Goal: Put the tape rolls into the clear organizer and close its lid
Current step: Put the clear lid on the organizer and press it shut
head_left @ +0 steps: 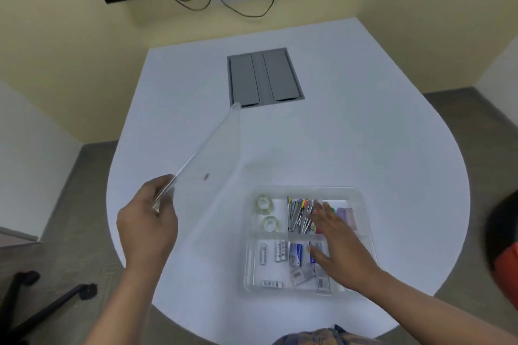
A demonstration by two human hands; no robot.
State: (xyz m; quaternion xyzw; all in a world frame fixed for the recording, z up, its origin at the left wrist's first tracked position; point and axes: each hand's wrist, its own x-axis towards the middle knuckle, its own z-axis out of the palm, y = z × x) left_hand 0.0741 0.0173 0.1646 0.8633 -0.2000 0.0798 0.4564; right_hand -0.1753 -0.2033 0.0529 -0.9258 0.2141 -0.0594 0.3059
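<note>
The clear organizer (361, 196) sits on the white table, near the front right. Two clear tape rolls lie in its far-left compartment, one (264, 203) behind the other (270, 223). My left hand (147, 228) grips the near corner of the clear lid (213, 154), holding it tilted up in the air to the left of the organizer. My right hand (340, 244) hovers flat over the organizer's right side with its fingers spread, holding nothing, above the pens and small packets.
Batteries, staple boxes and coloured pens fill the other compartments. A grey cable hatch (265, 77) is set into the table further back. Wall sockets and a screen are on the far wall. A chair base (42, 305) stands at the lower left.
</note>
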